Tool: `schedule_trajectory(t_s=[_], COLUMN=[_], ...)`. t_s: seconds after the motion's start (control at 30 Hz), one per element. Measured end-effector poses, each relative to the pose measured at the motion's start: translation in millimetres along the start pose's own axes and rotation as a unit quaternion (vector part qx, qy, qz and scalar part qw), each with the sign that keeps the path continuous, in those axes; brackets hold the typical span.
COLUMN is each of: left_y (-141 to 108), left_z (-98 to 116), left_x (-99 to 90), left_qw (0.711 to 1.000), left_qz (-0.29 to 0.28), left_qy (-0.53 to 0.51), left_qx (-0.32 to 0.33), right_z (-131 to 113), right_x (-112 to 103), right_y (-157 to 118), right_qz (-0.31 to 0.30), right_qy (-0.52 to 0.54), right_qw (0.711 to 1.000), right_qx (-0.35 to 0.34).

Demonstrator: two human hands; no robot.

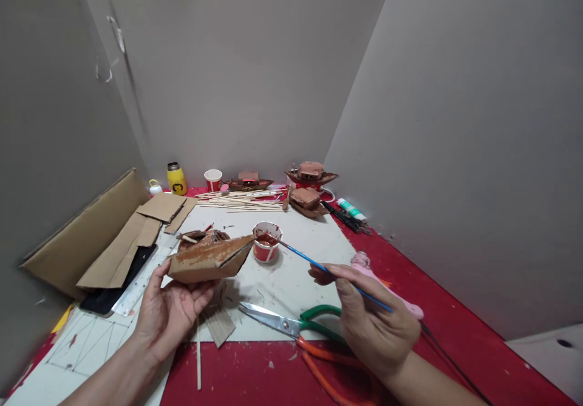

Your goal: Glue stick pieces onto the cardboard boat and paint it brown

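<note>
A cardboard boat (207, 262), streaked with brown paint along its upper side, rests in my left hand (175, 312), thumb at its left end and fingers beneath. My right hand (378, 318) pinches a thin blue paintbrush (314, 261) between thumb and fingers. The brush tip is near the rim of a red and white paper cup (266, 251) with brown paint inside, just right of the boat's pointed end. Behind the boat lies a brown-painted piece (200, 240), partly hidden by it.
Green-and-orange scissors (291, 326) lie between the hands. Wooden sticks (246, 201), brown model boats (311, 175), a second cup (213, 180) and a yellow bottle (177, 180) stand behind. Cardboard sheets (116, 245) are left; a pink glue gun (362, 261) is right.
</note>
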State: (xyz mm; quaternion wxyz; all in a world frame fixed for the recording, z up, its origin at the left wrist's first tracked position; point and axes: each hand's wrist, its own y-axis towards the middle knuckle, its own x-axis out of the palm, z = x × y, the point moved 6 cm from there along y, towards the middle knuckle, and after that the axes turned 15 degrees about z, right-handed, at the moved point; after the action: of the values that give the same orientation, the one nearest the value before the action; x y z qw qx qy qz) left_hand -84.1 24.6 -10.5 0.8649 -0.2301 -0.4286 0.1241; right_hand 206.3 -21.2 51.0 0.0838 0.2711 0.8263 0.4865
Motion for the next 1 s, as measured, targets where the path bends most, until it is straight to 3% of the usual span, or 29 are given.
schedule_trajectory(t_s=[0.2, 0.37, 0.47, 0.63, 0.77, 0.87, 1.0], left_y=[0, 1, 0, -2, -3, -3, -3], left_z=[0, -1, -1, -3, -2, 0, 1], left_x=[-0.2, -0.9, -0.8, 0.1, 0.9, 1.6, 3.5], left_qw=[1.0, 1.0, 1.0, 1.0, 0.999, 0.999, 0.999], left_qz=[0.004, 0.009, 0.012, 0.004, 0.003, 0.009, 0.018], left_qy=[0.001, 0.001, -0.002, 0.004, 0.018, 0.019, 0.017], left_qx=[0.004, 0.003, 0.005, 0.013, 0.029, 0.033, 0.033], right_z=[-12, -5, -6, -30, -39, -31, -12], right_x=[4, 3, 0, 11, 23, 21, 7], right_y=[0, 3, 3, 1, 0, 0, -1], right_qz=[-0.046, -0.008, -0.014, -0.12, -0.173, -0.14, -0.041], right_qy=[0.02, -0.028, -0.029, 0.034, 0.066, 0.032, -0.025], right_qw=[0.997, 0.999, 0.999, 0.983, 0.97, 0.981, 0.995], right_qx=[-0.058, -0.031, -0.039, -0.131, -0.155, -0.133, -0.091])
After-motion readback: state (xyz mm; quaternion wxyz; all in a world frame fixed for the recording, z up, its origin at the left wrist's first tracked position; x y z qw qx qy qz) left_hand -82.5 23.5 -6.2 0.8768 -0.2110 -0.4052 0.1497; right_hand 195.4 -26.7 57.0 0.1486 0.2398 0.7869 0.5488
